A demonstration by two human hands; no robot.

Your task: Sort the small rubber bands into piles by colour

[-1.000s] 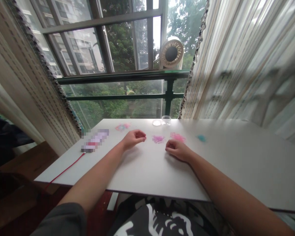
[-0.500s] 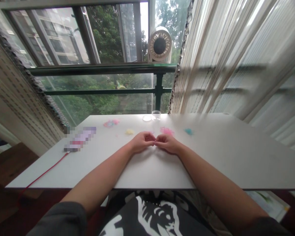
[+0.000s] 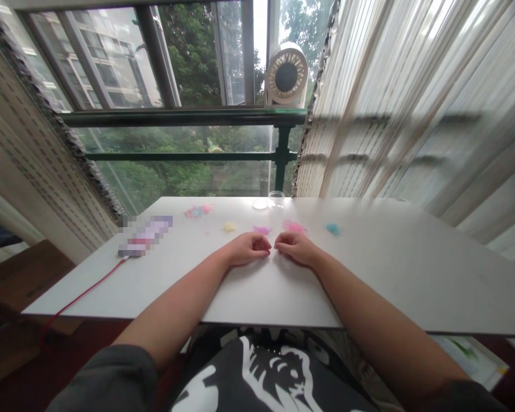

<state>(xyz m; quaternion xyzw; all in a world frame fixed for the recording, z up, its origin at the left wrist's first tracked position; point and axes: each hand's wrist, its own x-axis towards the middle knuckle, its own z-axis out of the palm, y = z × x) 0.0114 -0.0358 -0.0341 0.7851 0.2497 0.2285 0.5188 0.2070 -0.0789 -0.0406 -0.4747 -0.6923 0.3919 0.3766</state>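
Observation:
My left hand [image 3: 249, 249] rests low over the white table [image 3: 270, 297], its fingers curled and thumb drawn in toward them. Facing it across a narrow gap is my right hand [image 3: 296, 249], also closed, fingertips together. Anything pinched in either hand is too small to make out. Just beyond my left fingertips lies a small purple pile [image 3: 261, 230] of tiny pieces. A pink pile [image 3: 294, 226] of thin, loop-like pieces sits right behind my right hand. To the left is a pale yellow pile [image 3: 229, 227]; a teal pile [image 3: 333, 229] lies to the right.
At the table's far edge stand a small clear round container [image 3: 276, 200] and a flat clear lid [image 3: 260, 204]. A multicoloured pile [image 3: 198, 211] lies far left. Nearer are a blurred-out purple device [image 3: 148, 236] and its red cable [image 3: 90, 285]. A white fan [image 3: 286, 77] stands by the window.
My hands have parted slightly; their fingertips met before and now leave a small gap. More of the purple pile shows. The whole view has shifted a little.

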